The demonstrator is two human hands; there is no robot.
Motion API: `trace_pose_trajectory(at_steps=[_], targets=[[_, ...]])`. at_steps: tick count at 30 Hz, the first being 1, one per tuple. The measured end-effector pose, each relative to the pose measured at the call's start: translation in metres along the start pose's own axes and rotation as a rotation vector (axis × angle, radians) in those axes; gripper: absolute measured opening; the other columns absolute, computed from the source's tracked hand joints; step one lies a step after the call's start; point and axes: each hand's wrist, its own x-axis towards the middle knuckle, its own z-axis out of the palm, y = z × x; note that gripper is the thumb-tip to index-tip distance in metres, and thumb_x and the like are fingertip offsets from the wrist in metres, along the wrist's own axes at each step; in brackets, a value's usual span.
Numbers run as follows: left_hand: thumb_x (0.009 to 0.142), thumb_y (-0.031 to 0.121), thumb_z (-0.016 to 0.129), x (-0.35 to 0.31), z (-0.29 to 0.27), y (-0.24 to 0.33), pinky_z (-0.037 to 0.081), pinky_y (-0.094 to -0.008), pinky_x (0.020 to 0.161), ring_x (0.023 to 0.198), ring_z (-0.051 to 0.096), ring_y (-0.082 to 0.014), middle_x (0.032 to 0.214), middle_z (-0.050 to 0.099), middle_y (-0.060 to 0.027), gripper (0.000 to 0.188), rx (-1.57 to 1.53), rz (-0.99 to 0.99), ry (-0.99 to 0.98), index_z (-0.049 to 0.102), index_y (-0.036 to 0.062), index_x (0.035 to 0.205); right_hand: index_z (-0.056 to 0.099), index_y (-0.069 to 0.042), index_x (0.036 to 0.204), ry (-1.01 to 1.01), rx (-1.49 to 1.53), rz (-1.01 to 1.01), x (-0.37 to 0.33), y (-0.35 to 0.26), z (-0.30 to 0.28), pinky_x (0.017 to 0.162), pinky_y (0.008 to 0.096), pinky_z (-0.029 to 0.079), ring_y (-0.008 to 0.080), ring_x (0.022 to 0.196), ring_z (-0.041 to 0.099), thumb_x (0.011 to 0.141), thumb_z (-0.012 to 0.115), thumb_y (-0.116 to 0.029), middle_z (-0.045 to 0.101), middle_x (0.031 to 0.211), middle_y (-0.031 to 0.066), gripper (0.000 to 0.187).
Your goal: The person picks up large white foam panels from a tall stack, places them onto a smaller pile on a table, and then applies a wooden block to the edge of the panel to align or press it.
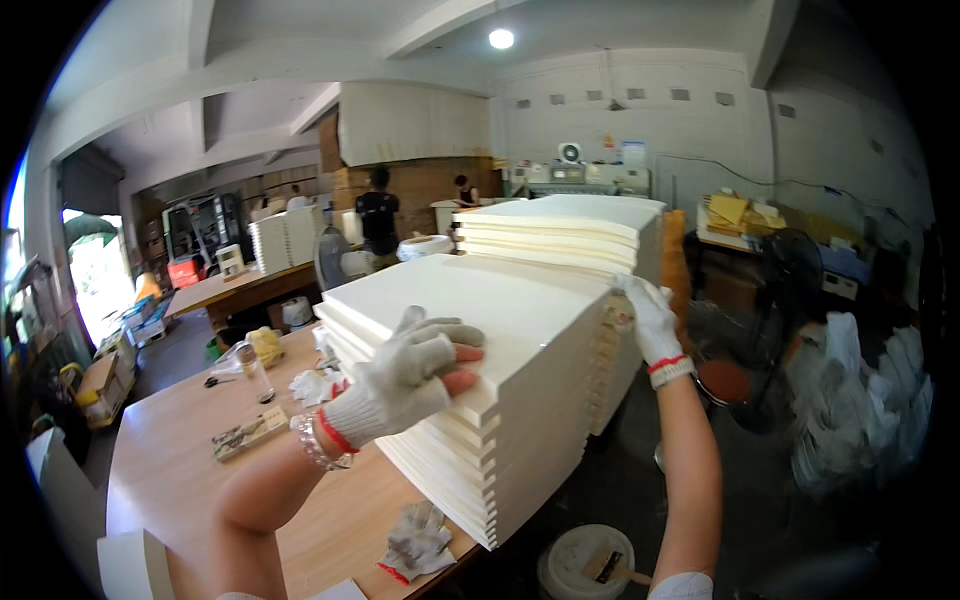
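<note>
The white-gloved left grip (400, 375) rests fingers apart on the cream-white layered stack (530, 420); whether the white-gloved right grip (650, 318) clamps its far right corner, I cannot tell. The stack stands at the right edge of the tan wooden worktop (320, 510), so a rightward shove could spill layers.

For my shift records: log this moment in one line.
Left hand: gloved, at near corner of white rectangular slab stack | Right hand: gloved, at stack's far right corner | Grey cloth glove: on light-brown wooden table
</note>
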Motion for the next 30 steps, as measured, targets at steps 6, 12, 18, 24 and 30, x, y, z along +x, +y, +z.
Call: trace_pose_trajectory(at_steps=[6, 12, 18, 24, 30], targets=[[0.089, 0.009, 0.065, 0.0, -0.011, -0.003, 0.042, -0.038, 0.101, 0.113, 0.052, -0.0266, 0.128, 0.06, -0.0131, 0.014, -0.132, -0.167, -0.103, 0.062, -0.0033, 0.093, 0.064, -0.006, 0.116, 0.097, 0.143, 0.08, -0.011, 0.004, -0.018, 0.041, 0.0195, 0.029, 0.0019, 0.05, 0.039, 0.098, 0.056, -0.034, 0.054, 0.074, -0.0054, 0.034], [0.088, 0.027, 0.07, 0.003, -0.029, -0.016, 0.047, -0.0339, 0.1, 0.117, 0.056, -0.0249, 0.133, 0.057, -0.0084, 0.031, -0.016, -0.443, -0.119, 0.063, -0.0007, 0.101, 0.058, 0.002, 0.122, 0.045, 0.065, -0.233, -0.06, -0.06, -0.029, 0.047, 0.0204, 0.034, 0.0026, 0.055, 0.04, 0.103, 0.044, -0.026, 0.047, 0.071, -0.0042, 0.036], [0.091, 0.027, 0.064, -0.005, -0.04, -0.039, 0.047, -0.0291, 0.093, 0.11, 0.06, -0.0189, 0.122, 0.065, -0.0054, 0.034, -0.091, -0.674, 0.081, 0.063, 0.0073, 0.119, 0.065, 0.001, 0.102, -0.303, -0.309, -0.732, -0.133, -0.164, 0.015, 0.069, 0.0291, 0.048, 0.0213, 0.068, 0.06, 0.094, 0.057, -0.012, 0.06, 0.08, 0.0109, 0.018], [0.092, 0.018, 0.052, -0.091, -0.069, -0.158, 0.044, -0.0295, 0.092, 0.105, 0.059, -0.0147, 0.114, 0.066, -0.0072, 0.035, -0.194, -0.941, 0.82, 0.06, 0.0111, 0.126, 0.064, 0.003, 0.109, -0.28, -0.448, -0.491, -0.064, -0.203, 0.055, 0.081, 0.0303, 0.049, 0.0189, 0.085, 0.062, 0.093, 0.057, -0.01, 0.066, 0.091, 0.012, 0.022], [0.089, 0.028, 0.062, -0.118, -0.04, -0.207, 0.042, -0.0317, 0.097, 0.115, 0.059, -0.0237, 0.125, 0.063, -0.013, 0.049, -0.158, -0.944, 0.79, 0.054, 0.0043, 0.13, 0.064, -0.007, 0.113, -0.403, -0.838, -0.414, 0.068, -0.131, 0.073, 0.086, 0.0375, 0.049, 0.0303, 0.1, 0.065, 0.095, 0.052, -0.03, 0.068, 0.108, 0.0146, 0.032]])
